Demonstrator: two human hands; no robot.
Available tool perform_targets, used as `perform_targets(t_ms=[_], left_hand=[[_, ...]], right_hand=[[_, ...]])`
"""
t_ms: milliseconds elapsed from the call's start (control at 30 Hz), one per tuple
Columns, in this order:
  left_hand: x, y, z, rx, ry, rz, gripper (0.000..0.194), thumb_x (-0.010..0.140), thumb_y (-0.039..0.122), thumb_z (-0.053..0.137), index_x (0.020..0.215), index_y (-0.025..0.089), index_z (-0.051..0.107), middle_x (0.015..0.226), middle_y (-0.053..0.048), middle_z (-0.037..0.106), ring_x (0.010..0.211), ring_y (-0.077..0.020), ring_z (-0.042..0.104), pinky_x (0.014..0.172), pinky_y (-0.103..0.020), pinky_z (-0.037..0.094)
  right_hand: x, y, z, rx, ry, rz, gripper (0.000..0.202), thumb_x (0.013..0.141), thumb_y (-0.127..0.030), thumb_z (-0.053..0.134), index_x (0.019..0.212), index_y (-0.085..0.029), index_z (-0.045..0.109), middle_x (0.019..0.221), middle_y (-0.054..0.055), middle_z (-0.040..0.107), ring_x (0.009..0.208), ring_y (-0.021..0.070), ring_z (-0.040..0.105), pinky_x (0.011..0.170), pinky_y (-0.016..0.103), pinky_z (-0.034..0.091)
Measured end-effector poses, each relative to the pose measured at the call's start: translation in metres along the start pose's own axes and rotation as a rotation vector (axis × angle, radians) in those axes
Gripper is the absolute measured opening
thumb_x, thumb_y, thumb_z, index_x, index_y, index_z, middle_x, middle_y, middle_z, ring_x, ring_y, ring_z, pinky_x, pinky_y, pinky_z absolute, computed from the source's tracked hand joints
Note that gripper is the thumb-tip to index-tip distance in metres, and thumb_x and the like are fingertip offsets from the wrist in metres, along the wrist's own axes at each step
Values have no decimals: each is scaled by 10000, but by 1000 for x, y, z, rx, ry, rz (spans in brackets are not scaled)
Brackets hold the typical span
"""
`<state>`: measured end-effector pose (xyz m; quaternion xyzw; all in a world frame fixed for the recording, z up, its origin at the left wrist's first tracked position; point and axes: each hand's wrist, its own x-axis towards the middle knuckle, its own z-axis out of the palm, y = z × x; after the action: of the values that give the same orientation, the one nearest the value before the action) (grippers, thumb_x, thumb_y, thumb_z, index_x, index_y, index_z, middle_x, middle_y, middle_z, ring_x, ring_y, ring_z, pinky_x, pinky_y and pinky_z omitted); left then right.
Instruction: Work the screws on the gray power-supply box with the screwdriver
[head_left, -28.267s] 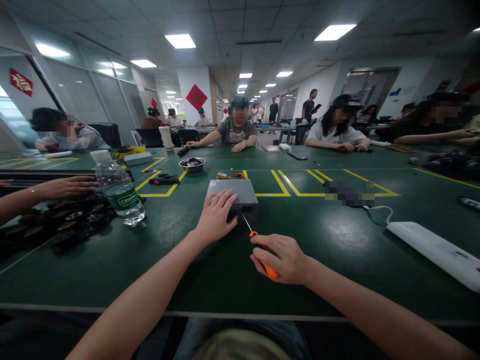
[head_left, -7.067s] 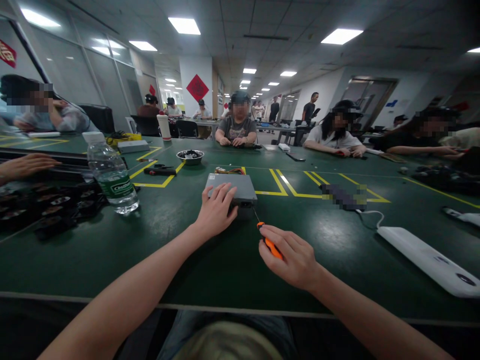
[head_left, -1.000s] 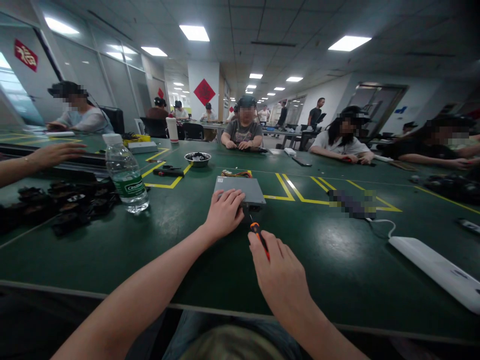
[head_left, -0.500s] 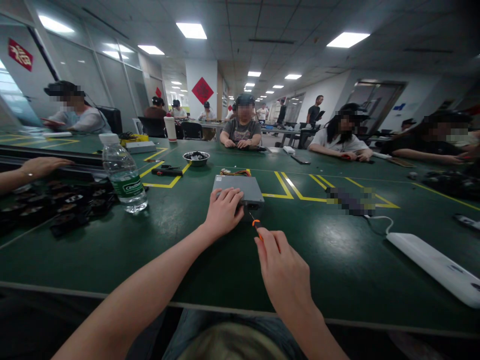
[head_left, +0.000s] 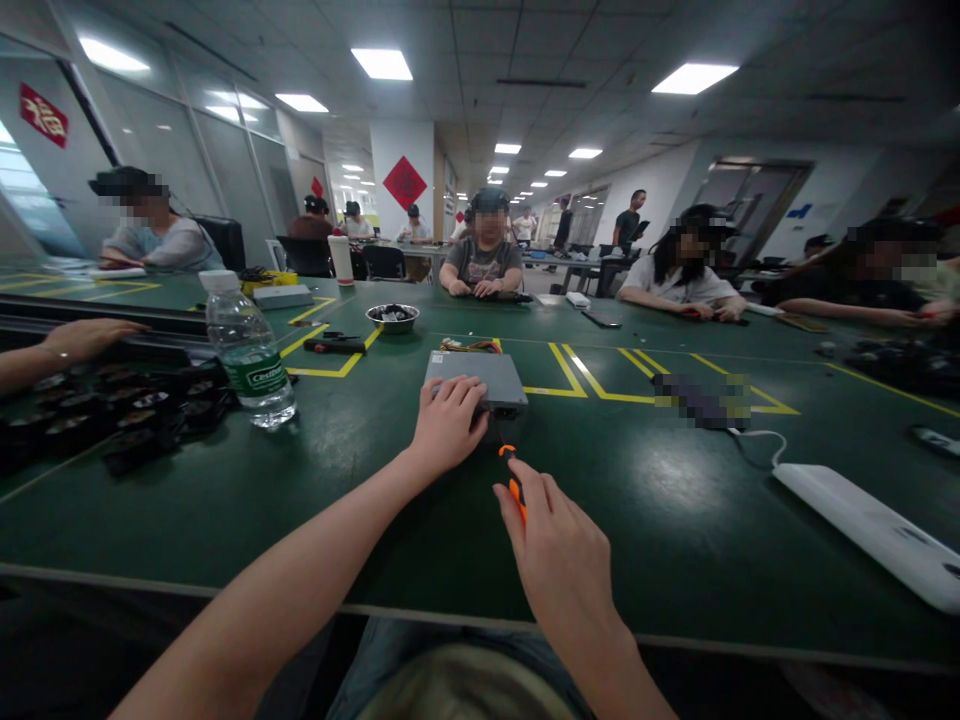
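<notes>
A grey computer power supply [head_left: 501, 375] sits on the green table in front of me, its power socket facing me and a bundle of coloured wires at its far side. My left hand [head_left: 448, 420] grips its left front part, with fingers over the top and the thumb at the near face. In my right hand [head_left: 559, 535], a screwdriver [head_left: 516, 492] with an orange and black handle is held between thumb and fingers. Its shaft points toward the near face of the power supply; whether the tip touches is too faint to tell.
A water bottle [head_left: 251, 360] stands left, beside black parts [head_left: 157, 410] and another person's hand [head_left: 94, 338]. Beyond are a metal bowl [head_left: 392, 318] of small pieces and a black tool [head_left: 334, 345]. A white power strip [head_left: 862, 530] lies right. Co-workers sit across the table.
My right hand and the screwdriver have shifted slightly left and back toward me, and the handle is tilted differently. My left hand and the power supply have stayed put.
</notes>
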<state>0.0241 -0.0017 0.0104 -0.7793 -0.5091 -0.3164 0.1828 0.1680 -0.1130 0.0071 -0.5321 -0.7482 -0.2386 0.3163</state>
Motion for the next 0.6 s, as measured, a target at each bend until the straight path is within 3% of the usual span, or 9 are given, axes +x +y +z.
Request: perform_targets(t_ms=[133,233,433,600], left_hand=[[0,0,0,-10,9,0,302,843,283,466,1132,226,533,1234,-52,561,1165,-228,463,1012,-445,238],[0,0,0,-15,11,2,304,844,281,463,1136,227,529,1238,-51,559,1167,-230,462,1010,-448,240],[0,0,0,-24,7,-8,307,838,291,475,1134,233,531,1239,-56,557,1169,-232,460,1007,-444,244],[0,0,1,-17,14,-7,304,837,291,475,1130,228,529,1229,-53,563,1161,-231,463,1007,-445,240]], right_hand=[[0,-3,-1,56,-16,-11,255,910,-257,379,1061,-122,533,919,109,584,773,177,594,617,273,491],[0,-5,-1,75,5,-23,254,890,-149,349,1062,-122,534,929,110,571,782,177,588,639,284,496],[-2,2,2,15,8,66,273,936,-274,323,1010,-173,565,731,23,564,530,125,564,455,231,406],[-2,0,0,59,-44,34,280,924,-287,320,1057,-147,523,935,98,568,677,157,621,483,228,461]])
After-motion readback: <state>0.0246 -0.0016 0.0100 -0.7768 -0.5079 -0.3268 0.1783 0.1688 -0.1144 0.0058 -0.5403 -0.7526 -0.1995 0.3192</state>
